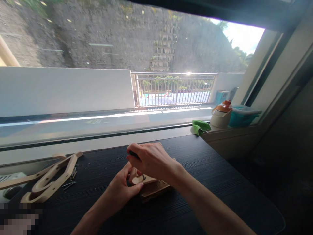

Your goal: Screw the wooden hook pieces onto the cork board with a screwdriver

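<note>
Near the middle of the dark table point(195, 156), my right hand point(153, 160) has its fingers curled tight around a black handle point(134, 155), mostly hidden in my fist. My left hand point(122, 184) grips a pale wooden piece point(138, 180), its thumb lying along the near edge and its fingers round the far side. Just below my right fist, a thin metal shank point(143, 176) stands up at the pale piece; I cannot tell whether it is a screw or the tip of a tool. Toward five o'clock from the pale piece, and close against it, a brown block point(156, 192) rests on the tabletop, partly covered by my right wrist.

Further out at nine o'clock, several loose screws point(69, 185) lie scattered, and just past them sit curved wooden parts point(57, 187) with holes along their faces. Between one and two o'clock, a crumpled green cloth point(201, 126) lies on the windowsill. At two o'clock stands a cream jug point(220, 118) with an orange top, just beside a teal bin point(244, 118). Beyond the glass, a metal railing point(178, 78) runs near one o'clock, and a white wall point(66, 91) spans ten to eleven.
</note>
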`<action>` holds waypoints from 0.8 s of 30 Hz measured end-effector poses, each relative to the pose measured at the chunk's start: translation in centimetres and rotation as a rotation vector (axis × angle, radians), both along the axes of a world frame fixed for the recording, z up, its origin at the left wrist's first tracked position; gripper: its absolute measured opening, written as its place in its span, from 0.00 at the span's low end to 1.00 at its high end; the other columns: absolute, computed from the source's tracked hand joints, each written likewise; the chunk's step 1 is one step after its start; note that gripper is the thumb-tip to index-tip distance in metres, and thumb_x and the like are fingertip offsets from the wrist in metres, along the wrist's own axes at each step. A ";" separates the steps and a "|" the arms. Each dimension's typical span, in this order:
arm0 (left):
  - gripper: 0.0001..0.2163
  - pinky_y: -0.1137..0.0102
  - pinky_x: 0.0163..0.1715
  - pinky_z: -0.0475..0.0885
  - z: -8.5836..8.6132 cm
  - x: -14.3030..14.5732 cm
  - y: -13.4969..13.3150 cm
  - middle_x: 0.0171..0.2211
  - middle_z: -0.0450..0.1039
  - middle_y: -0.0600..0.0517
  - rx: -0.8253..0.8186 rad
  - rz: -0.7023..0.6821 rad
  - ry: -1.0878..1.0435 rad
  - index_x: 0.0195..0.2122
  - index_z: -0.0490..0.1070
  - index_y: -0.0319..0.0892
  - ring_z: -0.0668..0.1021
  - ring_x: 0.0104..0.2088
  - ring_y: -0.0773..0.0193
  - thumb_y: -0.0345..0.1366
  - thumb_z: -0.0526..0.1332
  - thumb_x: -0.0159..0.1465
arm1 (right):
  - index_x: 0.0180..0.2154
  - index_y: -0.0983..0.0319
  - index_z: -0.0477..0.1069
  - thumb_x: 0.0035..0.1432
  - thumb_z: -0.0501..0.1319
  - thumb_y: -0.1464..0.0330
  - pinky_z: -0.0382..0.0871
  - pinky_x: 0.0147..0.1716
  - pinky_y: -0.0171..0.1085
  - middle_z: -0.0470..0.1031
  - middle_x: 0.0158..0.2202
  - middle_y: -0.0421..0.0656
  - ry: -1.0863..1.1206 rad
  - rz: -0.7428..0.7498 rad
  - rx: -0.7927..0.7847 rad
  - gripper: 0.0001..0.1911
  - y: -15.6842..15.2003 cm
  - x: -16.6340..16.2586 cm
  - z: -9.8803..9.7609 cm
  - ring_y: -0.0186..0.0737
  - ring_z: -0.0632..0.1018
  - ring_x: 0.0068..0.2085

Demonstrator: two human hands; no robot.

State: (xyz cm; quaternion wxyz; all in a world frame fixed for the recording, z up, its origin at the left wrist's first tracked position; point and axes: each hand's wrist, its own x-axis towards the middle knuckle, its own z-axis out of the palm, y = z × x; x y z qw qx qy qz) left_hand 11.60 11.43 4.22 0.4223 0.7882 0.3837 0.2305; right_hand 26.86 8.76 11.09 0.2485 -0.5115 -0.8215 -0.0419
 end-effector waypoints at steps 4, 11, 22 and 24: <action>0.14 0.75 0.32 0.68 0.3 0.5 -0.9 0.32 0.68 0.56 -0.021 -0.066 -0.015 0.42 0.63 0.44 0.71 0.30 0.68 0.34 0.59 0.54 | 0.40 0.61 0.65 0.63 0.49 0.62 0.51 0.26 0.35 0.75 0.29 0.42 -0.051 -0.096 -0.018 0.11 0.2 0.6 0.0 0.38 0.75 0.30; 0.13 0.73 0.32 0.65 -0.1 0.3 -1.1 0.31 0.66 0.56 0.028 -0.069 0.111 0.41 0.65 0.43 0.69 0.30 0.67 0.36 0.60 0.53 | 0.34 0.62 0.67 0.61 0.50 0.62 0.49 0.25 0.35 0.74 0.24 0.43 -0.113 -0.223 -0.073 0.12 0.0 1.3 0.6 0.37 0.73 0.26; 0.09 0.74 0.32 0.65 0.4 0.4 -0.9 0.32 0.69 0.55 0.050 -0.094 0.082 0.36 0.68 0.42 0.70 0.31 0.66 0.36 0.59 0.53 | 0.32 0.61 0.68 0.60 0.51 0.61 0.50 0.26 0.35 0.73 0.25 0.41 -0.101 -0.113 -0.147 0.13 -0.9 1.2 1.1 0.35 0.72 0.28; 0.11 0.73 0.33 0.66 0.1 0.3 -0.8 0.32 0.68 0.55 0.055 -0.088 0.081 0.38 0.68 0.43 0.70 0.31 0.66 0.36 0.59 0.53 | 0.31 0.61 0.68 0.60 0.50 0.59 0.50 0.25 0.34 0.74 0.26 0.42 -0.062 -0.225 -0.170 0.15 -0.2 1.5 0.5 0.36 0.72 0.28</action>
